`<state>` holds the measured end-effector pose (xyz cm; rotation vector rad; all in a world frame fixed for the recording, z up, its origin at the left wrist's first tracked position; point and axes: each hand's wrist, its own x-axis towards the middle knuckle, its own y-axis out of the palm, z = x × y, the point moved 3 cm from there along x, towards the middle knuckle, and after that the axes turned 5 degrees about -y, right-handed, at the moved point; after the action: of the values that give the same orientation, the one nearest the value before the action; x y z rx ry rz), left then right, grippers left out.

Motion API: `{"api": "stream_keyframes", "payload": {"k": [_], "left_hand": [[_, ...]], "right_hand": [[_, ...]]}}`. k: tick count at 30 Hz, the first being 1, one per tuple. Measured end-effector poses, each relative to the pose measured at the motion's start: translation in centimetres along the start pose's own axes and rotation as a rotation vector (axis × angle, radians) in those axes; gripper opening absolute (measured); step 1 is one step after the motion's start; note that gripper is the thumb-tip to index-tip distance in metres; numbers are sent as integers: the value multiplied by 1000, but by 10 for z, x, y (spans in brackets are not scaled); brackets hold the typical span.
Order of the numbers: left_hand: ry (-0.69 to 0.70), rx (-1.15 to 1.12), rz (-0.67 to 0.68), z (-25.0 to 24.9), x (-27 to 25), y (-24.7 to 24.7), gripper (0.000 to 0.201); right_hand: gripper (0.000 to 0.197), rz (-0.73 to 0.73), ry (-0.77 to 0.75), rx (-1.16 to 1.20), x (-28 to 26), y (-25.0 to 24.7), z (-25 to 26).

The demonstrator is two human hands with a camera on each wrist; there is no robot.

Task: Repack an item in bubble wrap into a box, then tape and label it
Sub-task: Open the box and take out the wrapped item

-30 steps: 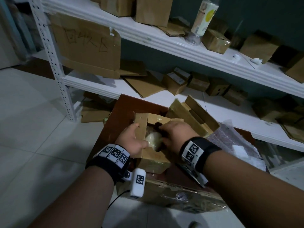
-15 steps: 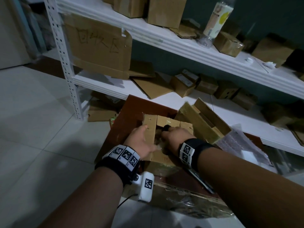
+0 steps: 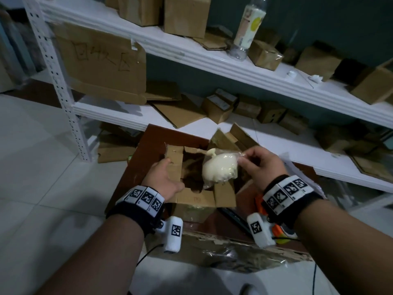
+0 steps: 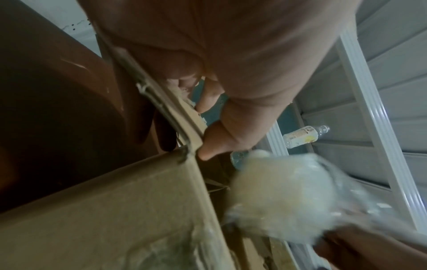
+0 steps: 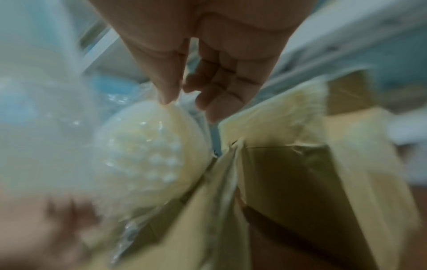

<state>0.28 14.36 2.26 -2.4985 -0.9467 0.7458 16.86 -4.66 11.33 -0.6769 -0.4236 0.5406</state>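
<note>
- Across the shelving [image 3: 212, 60] from 9 to 3 o'clock, spare cartons; no tape or label visible
- Centre: box [image 3: 197, 199], flaps open, untaped, unlabelled; packing barely begun
- Left hand [image 3: 163, 177] at 9 o'clock grips its flap
- Right hand [image 3: 263, 165] at 3 o'clock pinches the plastic-bagged item [image 3: 220, 168] above the opening

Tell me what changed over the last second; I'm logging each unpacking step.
The right hand pinched the bagged cream item's plastic and lifted it up out of the box; before, both hands were down inside the opening. The left hand stays on the box's left flap, and the box remains on the brown table.
</note>
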Motion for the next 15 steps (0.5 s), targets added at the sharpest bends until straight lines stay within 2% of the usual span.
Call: {"api": "stream_keyframes", "payload": {"k": [5,9,13,15], "left_hand": [[-7,23,-49,0,-3,0,90],[-17,37,-62,0,-4,1,91],[-32,51,-71,0,-3,4,92],[-50,44,-70,1,-3,4,93]], "right_hand": [[9,-148,140,250,-26,-37,-41],[9,-296,306,342,-51,-62,-70],[9,-506,473,430,-69,-68,-104],[7,-559,542,516,-73,-61,-113]]}}
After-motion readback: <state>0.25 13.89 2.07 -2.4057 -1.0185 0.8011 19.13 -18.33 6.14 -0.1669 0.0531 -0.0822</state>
